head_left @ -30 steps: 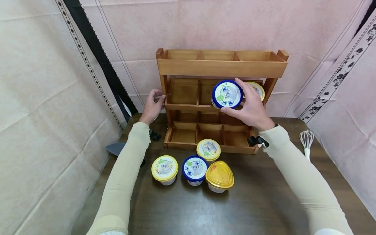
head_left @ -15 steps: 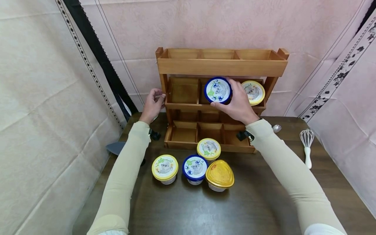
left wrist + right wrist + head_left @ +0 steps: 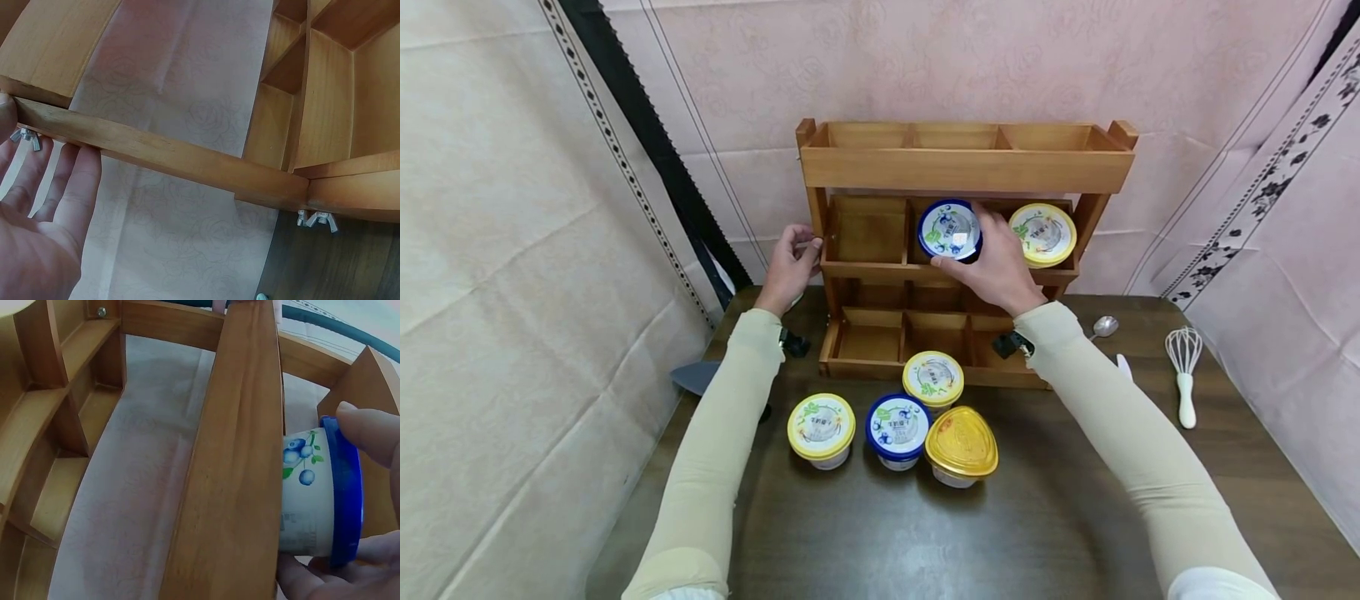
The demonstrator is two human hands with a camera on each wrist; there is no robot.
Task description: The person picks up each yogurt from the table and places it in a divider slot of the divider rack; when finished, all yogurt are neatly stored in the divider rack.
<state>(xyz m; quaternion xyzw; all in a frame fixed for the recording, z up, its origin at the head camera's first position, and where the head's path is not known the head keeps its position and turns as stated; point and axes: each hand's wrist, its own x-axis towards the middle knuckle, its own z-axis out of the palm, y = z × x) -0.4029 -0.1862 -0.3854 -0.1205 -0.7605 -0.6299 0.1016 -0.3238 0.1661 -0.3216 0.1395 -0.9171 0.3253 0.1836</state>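
My right hand (image 3: 1000,265) grips a blue-lidded tub (image 3: 950,229) by its lid rim. That tub sits partly down in the middle compartment of the wooden rack's (image 3: 966,171) second tier. In the right wrist view, blueberries show on the white wall of the tub (image 3: 306,494), behind the front board. To its right, a yellow-lidded tub (image 3: 1042,234) stands in the same tier. My left hand (image 3: 790,268) holds the rack's left upright (image 3: 156,150), thumb and fingers on it near a wing nut (image 3: 27,137).
In front of the rack stand two yellow-lidded tubs (image 3: 822,427) (image 3: 933,379), another blue-lidded tub (image 3: 898,427) and a tub with a plain, dented yellow lid (image 3: 962,443). A whisk (image 3: 1184,375) and a spoon (image 3: 1105,327) lie at right. A grey blade-like object (image 3: 695,377) lies at left.
My right hand has carried the blue-lidded tub leftward and lowered it into the middle compartment. The yellow-lidded tub beside it has come into fuller view. My left hand stays put.
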